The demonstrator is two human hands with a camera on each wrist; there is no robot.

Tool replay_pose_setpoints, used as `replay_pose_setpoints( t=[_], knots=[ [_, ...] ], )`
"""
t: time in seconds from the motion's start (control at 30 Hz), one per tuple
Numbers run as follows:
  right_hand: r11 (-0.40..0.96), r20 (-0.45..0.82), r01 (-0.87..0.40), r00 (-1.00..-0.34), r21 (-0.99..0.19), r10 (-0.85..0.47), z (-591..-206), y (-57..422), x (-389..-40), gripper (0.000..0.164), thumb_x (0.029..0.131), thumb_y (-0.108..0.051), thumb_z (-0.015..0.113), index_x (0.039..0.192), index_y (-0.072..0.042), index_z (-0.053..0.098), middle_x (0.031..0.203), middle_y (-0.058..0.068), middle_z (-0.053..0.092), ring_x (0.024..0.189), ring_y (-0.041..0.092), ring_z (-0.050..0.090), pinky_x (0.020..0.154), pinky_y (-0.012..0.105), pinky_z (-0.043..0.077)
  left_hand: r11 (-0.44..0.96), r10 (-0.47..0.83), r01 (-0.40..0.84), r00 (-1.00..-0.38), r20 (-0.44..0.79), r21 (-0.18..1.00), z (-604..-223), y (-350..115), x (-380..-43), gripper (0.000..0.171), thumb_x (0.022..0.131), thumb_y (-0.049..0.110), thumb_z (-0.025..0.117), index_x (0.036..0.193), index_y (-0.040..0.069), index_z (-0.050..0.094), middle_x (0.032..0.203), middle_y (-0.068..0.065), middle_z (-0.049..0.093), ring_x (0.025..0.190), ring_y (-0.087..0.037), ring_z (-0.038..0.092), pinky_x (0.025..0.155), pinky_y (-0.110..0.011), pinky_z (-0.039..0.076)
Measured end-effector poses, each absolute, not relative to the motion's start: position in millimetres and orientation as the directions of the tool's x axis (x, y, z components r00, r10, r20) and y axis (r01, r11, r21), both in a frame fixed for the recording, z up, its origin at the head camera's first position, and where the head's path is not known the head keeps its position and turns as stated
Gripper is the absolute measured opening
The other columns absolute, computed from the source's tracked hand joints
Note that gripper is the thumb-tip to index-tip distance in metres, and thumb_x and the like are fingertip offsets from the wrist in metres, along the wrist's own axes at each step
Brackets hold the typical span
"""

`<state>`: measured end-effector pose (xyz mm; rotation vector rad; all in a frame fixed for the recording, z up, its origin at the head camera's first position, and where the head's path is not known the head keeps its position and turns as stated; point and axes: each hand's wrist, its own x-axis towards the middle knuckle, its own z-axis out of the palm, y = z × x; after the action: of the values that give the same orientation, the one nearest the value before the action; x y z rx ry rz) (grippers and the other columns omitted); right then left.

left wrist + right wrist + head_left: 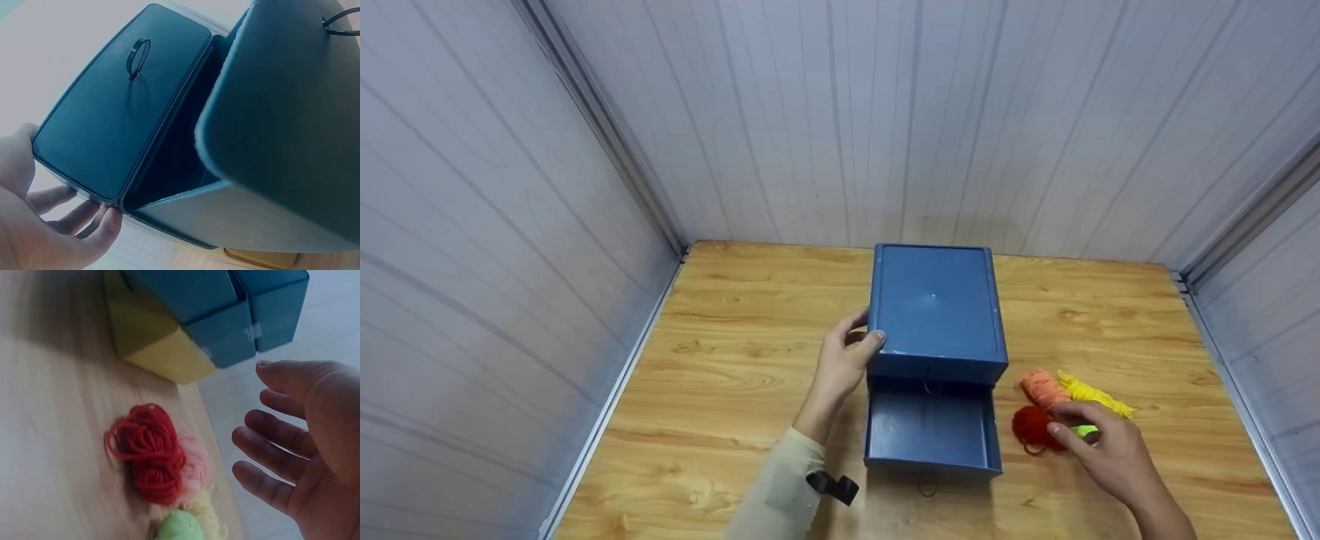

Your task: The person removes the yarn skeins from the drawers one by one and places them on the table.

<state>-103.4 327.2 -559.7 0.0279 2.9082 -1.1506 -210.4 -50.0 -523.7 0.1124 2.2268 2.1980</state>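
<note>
A blue drawer cabinet stands on the wooden table. Its middle drawer is pulled out, and the visible inside is bare. My left hand holds the cabinet's left side, thumb at the top front corner; the left wrist view shows its fingers bent against the side by the closed top drawer. To the right lie skeins of yarn: red, orange-pink, yellow and green. My right hand hovers over the red and green skeins, fingers apart and holding nothing.
A yellow lower section sits beneath the blue drawers. Dark loop pulls hang from the drawer fronts. Pale panel walls enclose the table at the back and both sides. A black band is on the left sleeve.
</note>
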Motion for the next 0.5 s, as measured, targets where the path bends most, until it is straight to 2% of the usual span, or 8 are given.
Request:
replay_pose_setpoints(
  t=[0.2, 0.33, 0.5],
  knots=[
    [0.711, 0.048, -0.046, -0.999, -0.702, -0.017, -556.0, 311.3, -99.7, 0.025, 0.093, -0.028, 0.078, 0.115, -0.016, 0.075, 0.114, 0.004, 0.073, 0.096, 0.017, 0.068, 0.068, 0.022, 0.056, 0.006, 0.060, 0.055, -0.997, 0.055, 0.998, -522.5, -49.6, -211.8, 0.054, 0.093, 0.013, 0.068, 0.144, 0.000, 0.056, 0.135, -0.019, 0.062, 0.108, -0.026, 0.062, 0.086, -0.030, 0.055],
    [0.713, 0.060, -0.072, -0.997, -0.698, -0.042, -552.1, 299.5, -94.8, 0.025, 0.091, -0.026, 0.080, 0.115, -0.019, 0.075, 0.114, 0.001, 0.073, 0.092, 0.017, 0.067, 0.066, 0.022, 0.055, 0.006, 0.064, 0.044, -0.997, 0.043, 0.999, -523.3, -50.0, -211.4, 0.053, 0.093, 0.013, 0.069, 0.144, 0.001, 0.056, 0.135, -0.019, 0.062, 0.108, -0.026, 0.062, 0.086, -0.029, 0.055],
    [0.734, 0.095, -0.123, -0.992, -0.668, -0.080, -541.2, 285.4, -90.0, 0.025, 0.090, -0.027, 0.080, 0.114, -0.021, 0.074, 0.114, -0.004, 0.072, 0.097, 0.018, 0.067, 0.072, 0.024, 0.056, 0.003, 0.061, 0.043, -0.997, 0.042, 0.999, -523.9, -49.6, -210.5, 0.054, 0.093, 0.014, 0.069, 0.144, 0.001, 0.056, 0.135, -0.019, 0.062, 0.109, -0.027, 0.062, 0.085, -0.030, 0.055]
  ],
)
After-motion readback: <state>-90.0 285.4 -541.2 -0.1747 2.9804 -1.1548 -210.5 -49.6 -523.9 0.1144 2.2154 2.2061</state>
